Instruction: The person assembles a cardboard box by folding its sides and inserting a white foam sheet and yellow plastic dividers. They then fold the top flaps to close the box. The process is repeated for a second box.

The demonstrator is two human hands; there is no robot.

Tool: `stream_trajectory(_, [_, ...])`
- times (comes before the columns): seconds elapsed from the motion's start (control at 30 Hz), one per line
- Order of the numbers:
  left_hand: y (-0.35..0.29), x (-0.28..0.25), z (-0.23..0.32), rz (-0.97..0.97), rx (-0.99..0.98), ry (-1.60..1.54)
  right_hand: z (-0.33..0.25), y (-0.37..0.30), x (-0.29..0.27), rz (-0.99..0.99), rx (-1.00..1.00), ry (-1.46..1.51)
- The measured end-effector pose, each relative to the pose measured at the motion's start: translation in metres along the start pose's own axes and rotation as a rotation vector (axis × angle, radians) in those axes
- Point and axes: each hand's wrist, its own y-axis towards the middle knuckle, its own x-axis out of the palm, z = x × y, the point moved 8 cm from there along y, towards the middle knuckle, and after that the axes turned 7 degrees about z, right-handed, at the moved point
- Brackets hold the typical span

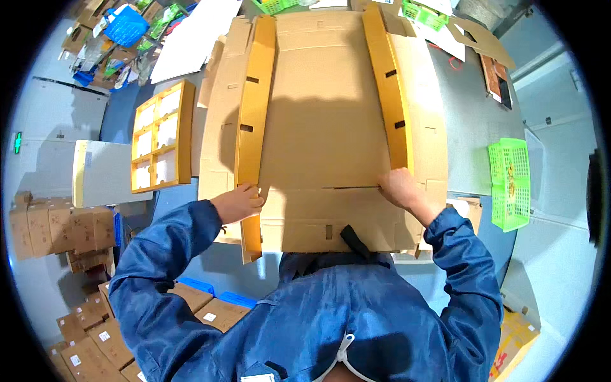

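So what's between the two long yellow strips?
In the head view, brown cardboard, partly shadowed, spans between the strips, with a dark slit near the right hand.

Right hand (402, 189) fingertips perhaps hidden, green basket (275, 6) cropped above, orange bits (511, 173) too small to tell

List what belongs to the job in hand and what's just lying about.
In use:
left yellow strip, left hand on it
right yellow strip, right hand at its near end
cardboard sheet beneath

Apparently lying about:
divided yellow tray, possibly related
green basket at right
blue basket
stacked cartons
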Motion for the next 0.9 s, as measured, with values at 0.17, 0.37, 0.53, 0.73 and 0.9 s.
stream_trajectory(0.17, [0.017, 0.019, 0.017, -0.214, -0.019, -0.032, 0.001, 0.004, 0.000, 0.075, 0.014, 0.002])
stream_trajectory(0.37, [-0.005, -0.006, 0.020, -0.161, 0.232, 0.124, -0.002, 0.004, -0.001, 0.035, 0.014, -0.027])
stream_trajectory(0.53, [0.011, 0.027, 0.025, -0.223, 0.072, 0.067, -0.005, 0.005, -0.001, -0.008, -0.030, -0.036])
stream_trajectory(0.73, [0.022, 0.015, 0.030, -0.422, 0.058, -0.072, -0.007, 0.005, -0.001, -0.003, -0.037, -0.029])
stream_trajectory(0.9, [0.008, 0.017, 0.032, -0.481, 0.011, -0.111, -0.009, 0.006, -0.006, 0.048, -0.095, -0.017])
